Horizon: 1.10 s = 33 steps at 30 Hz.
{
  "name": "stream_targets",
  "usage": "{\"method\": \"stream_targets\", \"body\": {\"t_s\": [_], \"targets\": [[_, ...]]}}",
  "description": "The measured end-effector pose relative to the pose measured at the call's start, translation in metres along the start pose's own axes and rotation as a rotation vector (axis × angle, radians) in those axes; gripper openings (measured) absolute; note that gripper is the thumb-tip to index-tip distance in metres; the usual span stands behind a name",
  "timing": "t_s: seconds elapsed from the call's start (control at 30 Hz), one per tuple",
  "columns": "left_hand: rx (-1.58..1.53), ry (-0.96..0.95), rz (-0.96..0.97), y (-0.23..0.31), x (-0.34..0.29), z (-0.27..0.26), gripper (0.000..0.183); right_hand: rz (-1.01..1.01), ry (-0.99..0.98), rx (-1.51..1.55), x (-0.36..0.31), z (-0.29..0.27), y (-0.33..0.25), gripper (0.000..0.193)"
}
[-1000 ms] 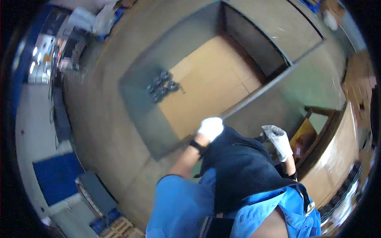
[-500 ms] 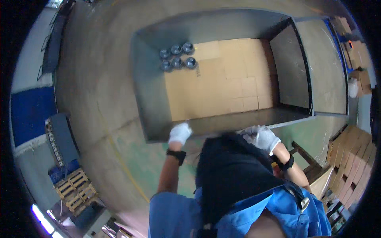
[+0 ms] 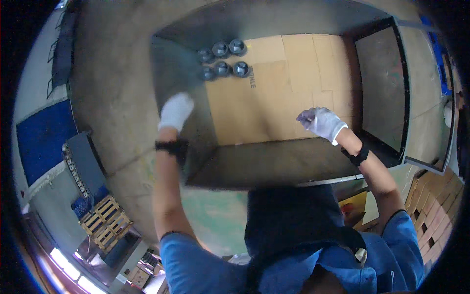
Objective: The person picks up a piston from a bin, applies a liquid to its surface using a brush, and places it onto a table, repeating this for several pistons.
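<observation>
Both my hands wear white gloves. My left hand is raised over the left wall of a large grey bin, its fingers smeared by motion. Over the right part of the bin hovers my right hand, apart from the bottom. Its fingers are loosely bent and slightly apart, and nothing shows in them. Flat tan cardboard lines the bin. Several dark, round, hollow cup-like parts stand on it in two rows at the far left corner, touched by neither hand.
A framed panel extends from the bin's right side. Wooden pallets lie at the lower left, beside a grey cabinet-like unit. Stacked brown boards or cartons stand at the lower right. My torso is against the bin's near side.
My left hand has moved up and left from the near rim to the left wall. My right hand has risen from the near rim to over the bin. The view has shifted closer.
</observation>
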<state>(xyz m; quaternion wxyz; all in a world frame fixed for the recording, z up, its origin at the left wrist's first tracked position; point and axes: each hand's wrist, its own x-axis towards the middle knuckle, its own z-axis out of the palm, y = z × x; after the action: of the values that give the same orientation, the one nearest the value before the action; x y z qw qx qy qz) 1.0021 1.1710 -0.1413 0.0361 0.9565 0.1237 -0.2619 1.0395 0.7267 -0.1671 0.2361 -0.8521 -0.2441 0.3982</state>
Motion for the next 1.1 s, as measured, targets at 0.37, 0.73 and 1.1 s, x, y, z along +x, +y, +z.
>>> {"method": "stream_targets", "body": {"t_s": [0.37,0.73,1.1], "targets": [[0.326,0.017,0.332,0.029,0.280,0.115,0.029,0.107,-0.143,-0.011,0.104,0.141,0.058,0.026],[0.517,-0.065,0.461,0.011,0.382,0.205,0.067,0.087,0.069,0.073,0.277,0.156,0.079,0.025],[0.424,0.177,0.671,-0.008,0.362,0.233,0.035,-0.353,0.206,-0.943,0.516,0.118,0.018,0.047]]}}
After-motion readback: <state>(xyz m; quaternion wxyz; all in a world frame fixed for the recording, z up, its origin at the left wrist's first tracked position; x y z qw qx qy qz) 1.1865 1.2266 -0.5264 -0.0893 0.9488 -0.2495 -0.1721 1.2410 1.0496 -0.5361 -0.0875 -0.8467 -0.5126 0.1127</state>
